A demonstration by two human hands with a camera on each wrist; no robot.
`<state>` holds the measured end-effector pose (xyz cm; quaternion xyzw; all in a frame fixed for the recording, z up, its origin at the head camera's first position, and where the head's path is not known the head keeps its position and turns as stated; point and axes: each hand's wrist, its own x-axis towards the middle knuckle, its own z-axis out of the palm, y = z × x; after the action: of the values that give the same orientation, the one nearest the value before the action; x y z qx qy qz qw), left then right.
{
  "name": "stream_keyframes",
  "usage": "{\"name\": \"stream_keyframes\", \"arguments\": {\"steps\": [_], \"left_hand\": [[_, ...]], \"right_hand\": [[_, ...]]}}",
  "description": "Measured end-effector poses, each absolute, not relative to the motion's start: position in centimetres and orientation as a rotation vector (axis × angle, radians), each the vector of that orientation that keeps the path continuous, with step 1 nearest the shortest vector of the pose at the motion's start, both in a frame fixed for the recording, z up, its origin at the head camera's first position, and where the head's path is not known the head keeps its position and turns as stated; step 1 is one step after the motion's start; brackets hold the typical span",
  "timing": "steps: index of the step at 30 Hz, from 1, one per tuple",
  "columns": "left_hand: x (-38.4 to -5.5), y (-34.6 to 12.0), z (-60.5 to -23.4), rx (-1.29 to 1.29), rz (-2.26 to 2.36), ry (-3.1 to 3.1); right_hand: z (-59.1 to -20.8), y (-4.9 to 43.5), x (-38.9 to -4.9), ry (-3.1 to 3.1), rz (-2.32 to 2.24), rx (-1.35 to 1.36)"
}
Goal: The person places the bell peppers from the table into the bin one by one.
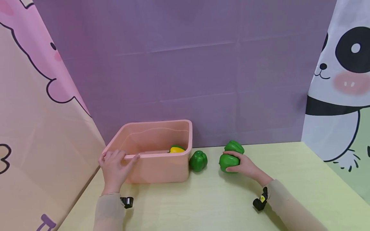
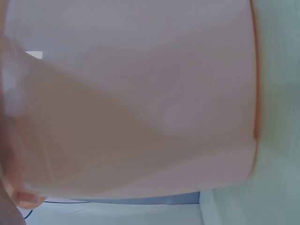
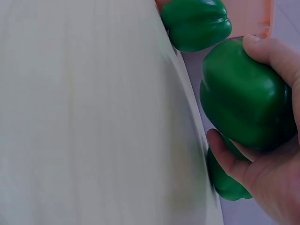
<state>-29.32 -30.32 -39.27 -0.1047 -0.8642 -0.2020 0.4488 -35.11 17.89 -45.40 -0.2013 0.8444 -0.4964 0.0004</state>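
My right hand grips a green bell pepper to the right of the pink bin, thumb on one side and fingers on the other. In the right wrist view this bell pepper fills the grasp. Just behind it sits another green bell pepper. A third green bell pepper stands beside the bin's right wall. My left hand holds the front rim of the pink bin near its left corner, fingers hooked over the edge. Inside the bin, at the right, a yellow and green item shows partly above the rim.
The pale wooden table runs back to a purple cloth. A cloth with a pink cartoon figure hangs at left, and a panda-print cloth at right. Both wrists carry a small black camera.
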Motion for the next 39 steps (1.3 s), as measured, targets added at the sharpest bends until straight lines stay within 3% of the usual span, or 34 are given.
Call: {"name": "stream_keyframes", "arguments": {"steps": [39], "left_hand": [[-29.2, -31.2, -39.0, -0.257, -0.494, -2.185]], "right_hand": [[-36.8, 15.3, -36.5, 2.643, -1.565, -0.932]]}}
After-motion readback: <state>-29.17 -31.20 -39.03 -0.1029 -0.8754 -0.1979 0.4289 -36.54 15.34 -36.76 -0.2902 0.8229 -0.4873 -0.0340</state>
